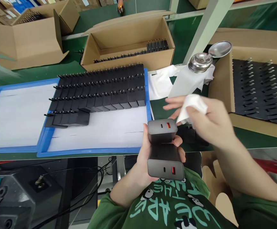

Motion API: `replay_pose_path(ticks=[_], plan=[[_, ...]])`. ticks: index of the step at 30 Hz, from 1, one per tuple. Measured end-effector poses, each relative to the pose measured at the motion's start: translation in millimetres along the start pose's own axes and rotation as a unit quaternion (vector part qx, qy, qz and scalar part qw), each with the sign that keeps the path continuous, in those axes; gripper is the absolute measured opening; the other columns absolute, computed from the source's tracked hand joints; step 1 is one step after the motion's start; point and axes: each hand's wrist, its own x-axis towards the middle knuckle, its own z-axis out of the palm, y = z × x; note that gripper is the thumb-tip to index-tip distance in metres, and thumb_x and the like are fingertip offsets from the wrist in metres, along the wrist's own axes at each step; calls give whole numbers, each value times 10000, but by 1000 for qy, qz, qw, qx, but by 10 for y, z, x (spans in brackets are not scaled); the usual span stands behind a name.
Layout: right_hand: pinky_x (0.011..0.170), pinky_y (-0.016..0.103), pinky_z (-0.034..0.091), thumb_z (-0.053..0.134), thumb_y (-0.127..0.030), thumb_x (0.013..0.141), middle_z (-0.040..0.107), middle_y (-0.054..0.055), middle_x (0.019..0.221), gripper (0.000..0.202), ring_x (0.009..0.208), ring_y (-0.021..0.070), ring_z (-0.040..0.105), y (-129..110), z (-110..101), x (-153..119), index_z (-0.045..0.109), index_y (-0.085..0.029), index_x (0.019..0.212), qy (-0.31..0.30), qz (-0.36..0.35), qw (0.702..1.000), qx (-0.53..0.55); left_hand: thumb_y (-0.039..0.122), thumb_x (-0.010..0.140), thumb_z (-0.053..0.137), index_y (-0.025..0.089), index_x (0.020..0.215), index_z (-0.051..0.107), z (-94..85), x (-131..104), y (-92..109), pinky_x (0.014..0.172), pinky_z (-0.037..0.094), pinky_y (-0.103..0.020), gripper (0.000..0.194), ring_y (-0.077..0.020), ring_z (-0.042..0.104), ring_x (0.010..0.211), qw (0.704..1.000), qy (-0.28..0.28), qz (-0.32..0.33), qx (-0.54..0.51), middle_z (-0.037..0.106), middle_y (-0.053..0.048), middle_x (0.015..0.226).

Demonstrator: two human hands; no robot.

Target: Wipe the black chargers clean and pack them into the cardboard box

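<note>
Two black charger blocks [166, 160], each with a dark slot and a red USB port on its end face, rest side by side in my left hand [144, 159], whose fingers curl round them. Just above and to the right, my right hand [210, 117] pinches a folded white wipe [192, 108] between thumb and fingers; some of its fingers stretch out toward the chargers. To the left, rows of similar black chargers [100, 92] stand with their plug pins up in a blue-rimmed tray [93, 150].
A metal dispenser [200, 62] with its lid raised stands on white cloths [161, 82]. An open carton [129, 60] behind the tray and a right-hand carton [221, 82] hold more chargers. A slanted white post [206, 28] rises at the back. Cables [100, 178] hang below the bench edge.
</note>
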Motion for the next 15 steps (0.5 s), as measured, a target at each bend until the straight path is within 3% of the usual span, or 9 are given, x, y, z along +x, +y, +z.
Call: replay_pose_path(ticks=[2,3,6,8,10,12,13,15], plan=[[783,407,644,454,-460,1036,758,45,1218,354,973,254,751,14,-118,-19,708,-318,1237,14,14,996,89,824,848,537,142,933,695,0,-2,7,572,532,-295,705,-161,614,611,999,-29,-4,-25,554,-28,855],[898,437,631,456,-504,1028,714,28,1324,382,1118,277,720,18,-171,-31,675,-360,1306,-10,-5,995,100,823,849,535,138,915,690,1,-2,7,570,531,-296,706,-161,617,611,999,-37,-6,-29,551,-30,858],[1225,487,412,452,-527,1023,455,-30,1610,532,1493,298,435,22,-235,-60,462,-384,1535,-151,-124,980,26,832,838,541,152,946,695,18,-3,-11,567,529,-304,706,-179,630,618,999,-35,-12,-35,574,-34,840],[1259,502,346,475,-451,1027,361,-3,1664,604,1543,292,349,9,-174,-64,347,-323,1603,-210,-179,960,-54,871,812,526,144,981,714,44,-7,-26,594,533,-304,769,-203,649,646,999,-16,-20,-22,619,-56,785],[1122,458,498,578,-345,974,499,63,1579,625,1410,286,537,-17,-54,-52,406,-267,1570,-196,-170,958,-119,908,797,485,114,973,733,76,-14,-35,654,546,-307,850,-218,664,657,1000,-3,-21,7,663,-93,717],[843,340,592,659,-276,896,716,62,1300,497,1050,228,730,-51,74,-33,591,-237,1387,-159,-124,970,-134,918,806,444,91,935,740,101,-17,-37,695,553,-313,887,-222,671,641,999,1,-21,35,686,-119,667],[713,293,569,664,-260,877,770,35,1109,373,854,187,736,-69,127,-25,662,-224,1248,-139,-108,977,-121,911,819,430,87,913,739,108,-16,-38,696,554,-315,886,-224,675,632,999,2,-20,43,692,-126,658],[582,253,490,610,-241,887,739,-18,795,141,618,130,646,-96,200,-17,700,-211,990,-101,-95,987,-79,900,844,401,77,857,735,108,-11,-42,678,551,-310,889,-227,680,629,999,5,-10,47,691,-133,641]])
